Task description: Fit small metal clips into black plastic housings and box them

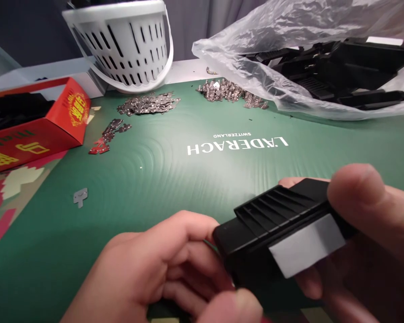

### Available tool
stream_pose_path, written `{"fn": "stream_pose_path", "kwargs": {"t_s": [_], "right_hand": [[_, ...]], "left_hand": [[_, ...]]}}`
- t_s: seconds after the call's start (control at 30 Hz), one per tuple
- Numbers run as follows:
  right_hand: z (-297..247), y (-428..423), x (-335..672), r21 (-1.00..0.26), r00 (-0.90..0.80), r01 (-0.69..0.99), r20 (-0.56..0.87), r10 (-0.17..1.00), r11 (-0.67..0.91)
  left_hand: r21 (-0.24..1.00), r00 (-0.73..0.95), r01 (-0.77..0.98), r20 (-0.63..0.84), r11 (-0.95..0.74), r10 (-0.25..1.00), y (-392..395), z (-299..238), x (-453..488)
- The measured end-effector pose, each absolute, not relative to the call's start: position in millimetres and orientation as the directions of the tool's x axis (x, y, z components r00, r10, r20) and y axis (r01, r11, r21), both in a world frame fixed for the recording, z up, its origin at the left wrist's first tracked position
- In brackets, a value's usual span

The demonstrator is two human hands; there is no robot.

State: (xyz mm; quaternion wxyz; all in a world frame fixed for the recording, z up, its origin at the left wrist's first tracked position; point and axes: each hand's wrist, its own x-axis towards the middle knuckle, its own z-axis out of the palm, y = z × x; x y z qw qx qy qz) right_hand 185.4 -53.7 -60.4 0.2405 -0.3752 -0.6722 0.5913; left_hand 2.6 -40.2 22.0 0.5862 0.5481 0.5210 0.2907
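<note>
My right hand (380,224) grips the right end of a black plastic case (252,229), thumb on top and fingers beneath. The case is tilted, with a ribbed slope on its upper side and a white label (306,246) facing me. At its left end my left hand (144,260) has its fingers curled, with the index finger and thumb pinching around the corner. Whether a small part lies between those fingers is hidden. A small flat grey metal piece (80,196) lies on the green mat (175,184) to the left.
Metal pieces lie in a left pile (150,104) and a right pile (222,89); a few more (111,130) lie nearer. Behind stands a white slotted basket (124,49). A red box (65,110) holds black parts at left. A plastic bag (229,58) of black cases spreads at right.
</note>
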Motion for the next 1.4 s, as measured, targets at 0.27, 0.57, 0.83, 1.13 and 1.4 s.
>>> {"fn": "stream_pose_path", "kwargs": {"t_s": [0.27, 0.57, 0.83, 1.13, 1.4], "right_hand": [[-1, -27, 165, -0.802, -0.533, -0.141, -0.432, 0.727, -0.58], [-1, -29, 160, -0.55, -0.581, -0.402, -0.464, 0.668, -0.732], [5, -37, 143, -0.636, -0.454, -0.448, -0.443, 0.773, -0.628], [3, -37, 148, -0.691, -0.403, -0.42, -0.439, 0.803, -0.589], [-1, -28, 161, -0.859, -0.403, -0.035, -0.456, 0.793, -0.511]], "left_hand": [[0.92, 0.258, 0.312, -0.321, 0.236, 0.911, -42, 15, 2], [0.919, 0.269, 0.349, -0.287, 0.184, 0.919, -38, 28, 7], [0.915, 0.335, 0.317, -0.355, 0.251, 0.873, -34, 28, 8], [0.892, 0.395, 0.149, -0.448, 0.426, 0.802, -32, 25, 1], [0.919, 0.26, 0.037, -0.388, 0.393, 0.884, -37, 18, -4]]}}
